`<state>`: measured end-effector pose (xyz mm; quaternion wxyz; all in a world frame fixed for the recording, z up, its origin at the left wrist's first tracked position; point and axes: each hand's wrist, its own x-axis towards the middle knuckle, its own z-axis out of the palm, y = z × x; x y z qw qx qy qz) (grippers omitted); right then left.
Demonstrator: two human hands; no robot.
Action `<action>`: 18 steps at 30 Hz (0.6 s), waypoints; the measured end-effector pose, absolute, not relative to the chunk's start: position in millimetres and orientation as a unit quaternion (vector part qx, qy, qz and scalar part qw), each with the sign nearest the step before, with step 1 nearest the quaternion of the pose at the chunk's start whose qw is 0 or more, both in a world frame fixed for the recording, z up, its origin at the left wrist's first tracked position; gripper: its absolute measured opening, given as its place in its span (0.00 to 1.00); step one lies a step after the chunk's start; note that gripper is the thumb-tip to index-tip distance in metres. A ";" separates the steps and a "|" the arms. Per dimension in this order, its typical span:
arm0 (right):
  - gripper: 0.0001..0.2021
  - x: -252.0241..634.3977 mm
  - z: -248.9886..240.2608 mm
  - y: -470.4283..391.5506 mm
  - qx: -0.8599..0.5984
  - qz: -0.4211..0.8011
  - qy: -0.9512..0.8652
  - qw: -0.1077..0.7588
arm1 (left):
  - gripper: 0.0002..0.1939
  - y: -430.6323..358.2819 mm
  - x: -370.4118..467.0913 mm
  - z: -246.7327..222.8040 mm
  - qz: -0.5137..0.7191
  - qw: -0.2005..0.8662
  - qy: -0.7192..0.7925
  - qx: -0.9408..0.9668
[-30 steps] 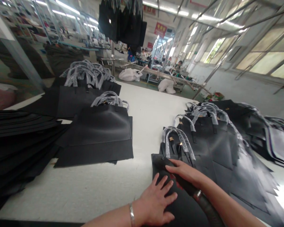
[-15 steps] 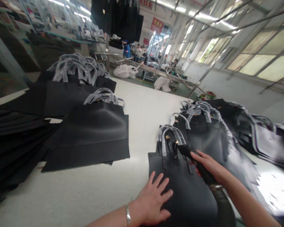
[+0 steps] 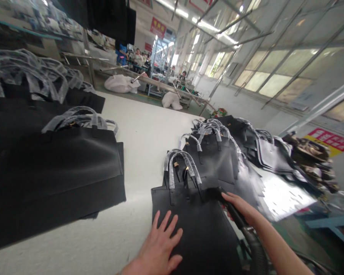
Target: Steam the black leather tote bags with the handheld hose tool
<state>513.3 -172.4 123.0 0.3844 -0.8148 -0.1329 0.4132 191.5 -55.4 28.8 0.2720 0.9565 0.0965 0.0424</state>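
A black tote bag (image 3: 197, 225) lies flat in front of me, its handles (image 3: 186, 158) wrapped in clear plastic. My left hand (image 3: 162, 244) rests on the bag's left side with the fingers spread. In my right hand (image 3: 242, 208) is a black hose nozzle (image 3: 236, 215), with a ribbed hose (image 3: 259, 254) running down from it. The nozzle's flat tip is over the bag's upper right edge, near the base of a handle; whether it touches cannot be told.
More black bags (image 3: 215, 154) lie overlapped beyond this one. On the left, another stack of bags (image 3: 83, 160) covers the white table (image 3: 143, 133). Dark bags (image 3: 109, 19) hang overhead. Several people work in the background. At right stands a blue frame (image 3: 332, 225).
The view has turned right. The nozzle has moved from near the gold clasp to the bag's upper right edge. My left hand stays spread on the bag.
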 end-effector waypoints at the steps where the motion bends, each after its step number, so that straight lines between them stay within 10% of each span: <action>1: 0.12 517.8 120.9 -166.7 -0.813 0.406 -0.133 0.395 | 0.37 -55.3 191.8 29.1 0.041 0.269 0.097 0.957; 18: 0.15 549.4 122.7 -123.7 -0.805 0.404 -0.211 0.380 | 0.28 -45.1 201.8 27.7 -0.005 0.253 0.068 0.965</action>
